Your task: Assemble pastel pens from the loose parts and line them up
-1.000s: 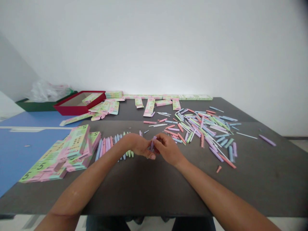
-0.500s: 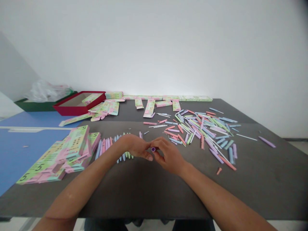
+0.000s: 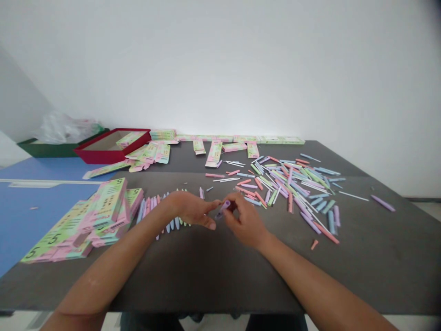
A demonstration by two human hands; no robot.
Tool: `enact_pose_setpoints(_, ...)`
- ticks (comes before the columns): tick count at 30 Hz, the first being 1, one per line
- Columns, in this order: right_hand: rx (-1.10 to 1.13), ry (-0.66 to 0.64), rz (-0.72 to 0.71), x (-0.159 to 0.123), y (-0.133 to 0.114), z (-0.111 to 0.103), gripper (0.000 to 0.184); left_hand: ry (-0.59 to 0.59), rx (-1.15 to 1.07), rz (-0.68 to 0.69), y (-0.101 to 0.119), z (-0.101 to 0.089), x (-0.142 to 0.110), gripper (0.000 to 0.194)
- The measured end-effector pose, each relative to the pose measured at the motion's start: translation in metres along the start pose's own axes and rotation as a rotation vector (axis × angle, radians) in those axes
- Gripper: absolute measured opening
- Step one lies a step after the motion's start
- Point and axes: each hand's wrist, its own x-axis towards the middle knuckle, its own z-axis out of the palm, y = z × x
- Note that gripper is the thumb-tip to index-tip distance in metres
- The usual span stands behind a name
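Note:
Between the thumb and fingers of my right hand (image 3: 244,221) is a short purple pen piece (image 3: 224,206), tilted, with a round hollow end facing up. My left hand (image 3: 191,210) is just left of it, thumb and fingers spread apart, fingertips close to the piece; whether they touch it I cannot tell. Beneath and behind my left hand lies a row of pastel pens (image 3: 148,208) in pink, purple, blue and green, partly hidden by the wrist. A small purple piece (image 3: 201,192) stands out just beyond the left hand.
Loose pen parts and white refills lie in a wide heap (image 3: 292,181) on the right. Stacked printed boxes (image 3: 103,204) sit at the left. Flattened boxes, a red tray (image 3: 93,156) and a green tray (image 3: 48,150) with a plastic bag (image 3: 67,128) are farther back. A wall closes the far side.
The purple piece has turned from end-on to tilted, showing its side. My left hand has shifted slightly left, its fingers parting from my right hand.

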Motion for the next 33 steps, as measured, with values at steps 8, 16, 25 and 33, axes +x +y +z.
enact_pose_setpoints(8, 0.691, 0.265, 0.465, 0.015, 0.031, -0.004, 0.025, -0.068, -0.040, -0.029, 0.001, 0.000, 0.000, 0.082)
enact_pose_setpoints(16, 1.037, 0.253, 0.694, 0.014, 0.028, -0.005, 0.024, -0.062, -0.060, -0.036, 0.005, 0.006, 0.003, 0.080)
enact_pose_setpoints(25, 1.242, 0.199, 0.936, 0.013, 0.032, -0.007, 0.011, -0.063, -0.057, -0.035, 0.011, 0.007, 0.002, 0.076)
enact_pose_setpoints(33, 1.186, 0.175, 0.855, 0.010, 0.037, -0.005, 0.015, -0.058, -0.024, -0.056, 0.007, 0.007, 0.001, 0.075)
